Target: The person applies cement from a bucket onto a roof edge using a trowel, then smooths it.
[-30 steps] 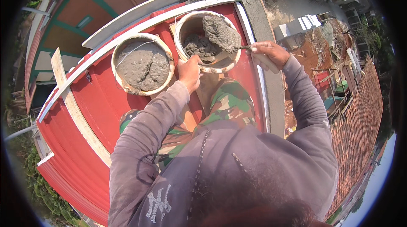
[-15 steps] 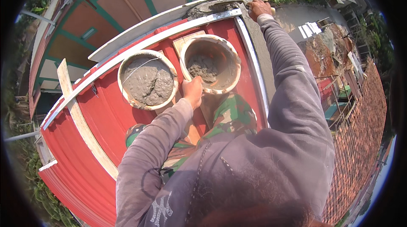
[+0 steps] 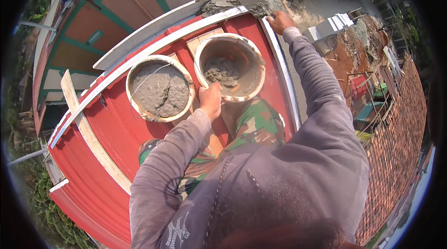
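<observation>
My left hand point(image 3: 210, 101) grips the near rim of a white bucket point(image 3: 260, 79), which has a smaller amount of wet grey mortar point(image 3: 222, 71) at its bottom. Out at the far corner of the wall top, my right hand point(image 3: 280, 22) is closed on a trowel point(image 3: 254, 4). The trowel's blade is smeared grey and lies against the mortar point(image 3: 223, 3) spread along the wall's top; its handle is mostly hidden in my fist. A second bucket point(image 3: 132, 104), much fuller of mortar, stands to the left with its wire handle lying across the top.
Both buckets stand on a red corrugated metal roof point(image 3: 114, 128) edged by white metal trim point(image 3: 153, 46). A wooden plank point(image 3: 95, 135) crosses the roof at left. Beyond the roof edges are a drop, a green-framed building point(image 3: 125, 7) and a tiled roof point(image 3: 396, 156).
My right hand has come nearer and slightly left with the trowel, its blade turning over the mortar at the corner. My left hand keeps its hold on the bucket rim.
</observation>
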Demonstrator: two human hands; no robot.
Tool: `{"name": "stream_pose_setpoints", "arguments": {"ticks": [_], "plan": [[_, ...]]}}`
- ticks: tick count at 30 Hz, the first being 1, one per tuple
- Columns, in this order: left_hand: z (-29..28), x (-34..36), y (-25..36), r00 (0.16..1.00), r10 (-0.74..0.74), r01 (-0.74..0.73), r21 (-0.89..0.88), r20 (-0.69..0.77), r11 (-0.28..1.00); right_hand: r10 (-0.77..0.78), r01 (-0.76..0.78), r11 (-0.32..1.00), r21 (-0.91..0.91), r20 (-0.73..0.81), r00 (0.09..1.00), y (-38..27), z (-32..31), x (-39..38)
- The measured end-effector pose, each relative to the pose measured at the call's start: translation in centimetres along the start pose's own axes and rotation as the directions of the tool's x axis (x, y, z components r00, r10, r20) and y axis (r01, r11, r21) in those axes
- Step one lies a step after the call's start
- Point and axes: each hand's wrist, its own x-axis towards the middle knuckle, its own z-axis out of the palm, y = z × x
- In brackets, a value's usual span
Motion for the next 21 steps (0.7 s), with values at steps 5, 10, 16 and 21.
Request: {"name": "stream_pose_setpoints", "arguments": {"ticks": [5, 10, 16, 21], "plan": [[-0.3, 0.4, -0.5, 1.000, 0.006, -0.005, 0.071, -0.002, 0.997, -0.046, 0.049, 0.981, -0.187, 0.023, 0.999, -1.1, -2.0, 0.5], [-0.1, 0.2, -0.1, 1.000, -0.012, 0.014, 0.085, -0.016, 0.996, -0.062, 0.056, 0.924, -0.377, -0.004, 0.998, -2.2, -3.7, 4.1], [-0.3, 1.0, -0.5, 0.999, -0.004, 0.001, 0.072, 0.041, 0.997, 0.065, -0.085, 0.923, -0.377, -0.066, 0.996, -1.0, -4.8, 8.0], [-0.6, 1.5, -0.8, 0.999, 0.034, -0.034, 0.039, 0.012, 0.999, 0.089, -0.105, 0.939, -0.328, -0.064, 0.994, -1.9, -4.4, 6.3]]}}
